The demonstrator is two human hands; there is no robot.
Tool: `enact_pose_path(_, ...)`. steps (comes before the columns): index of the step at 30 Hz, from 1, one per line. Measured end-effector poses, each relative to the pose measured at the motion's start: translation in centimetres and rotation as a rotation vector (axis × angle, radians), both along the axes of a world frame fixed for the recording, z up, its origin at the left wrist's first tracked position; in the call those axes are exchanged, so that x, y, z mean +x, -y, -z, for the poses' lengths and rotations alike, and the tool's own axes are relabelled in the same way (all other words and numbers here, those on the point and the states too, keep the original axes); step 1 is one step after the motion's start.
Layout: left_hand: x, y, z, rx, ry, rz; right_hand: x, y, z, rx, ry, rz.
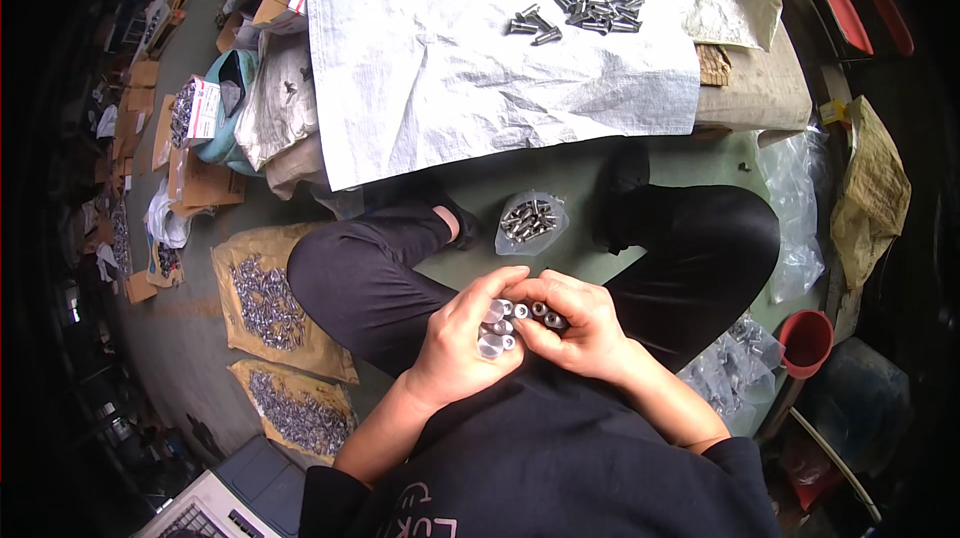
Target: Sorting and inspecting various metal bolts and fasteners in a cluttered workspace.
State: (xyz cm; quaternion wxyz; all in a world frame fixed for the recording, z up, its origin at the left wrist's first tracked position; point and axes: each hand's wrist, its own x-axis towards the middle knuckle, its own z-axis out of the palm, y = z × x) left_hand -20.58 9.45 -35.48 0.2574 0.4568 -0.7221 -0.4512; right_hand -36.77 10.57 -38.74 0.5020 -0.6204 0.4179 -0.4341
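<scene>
My left hand (pixel 452 346) and my right hand (pixel 588 326) meet in front of my torso, fingers curled in. Between them is a bunch of metal bolts (pixel 492 346), held with their ends facing up; some ends are broad flat discs, others narrow with a small hole. Most of the bunch lies against my left palm, while a couple of bolts sit under my right fingers. Past my hands, a clear plastic bag (pixel 508 241) stands open on the floor between my legs, with similar metal bolts (pixel 530 218) inside.
Ahead, a white woven sheet (pixel 430 68) covers a low table bearing a loose pile of bolts (pixel 590 6). Small metal parts lie on yellowish sacks (pixel 225 303) at left. Filled plastic bags (pixel 735 373) and a red bucket (pixel 806 343) stand at right. Cartons (pixel 205 183) line the left side.
</scene>
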Motion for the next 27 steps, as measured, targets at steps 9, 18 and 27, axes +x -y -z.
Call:
enact_pose_path(9,-0.2,-0.1,-0.3,0.147,-0.016,-0.039,-0.3,0.1,0.1,0.078,0.067,-0.045)
enact_pose_path(18,-0.3,-0.2,0.3,0.171,0.005,-0.034,-0.6,0.3,1.4,0.252,0.202,-0.106)
enact_pose_path(27,-0.2,0.1,0.6,0.343,0.053,-0.091,0.1,0.1,2.1,0.338,0.246,-0.106)
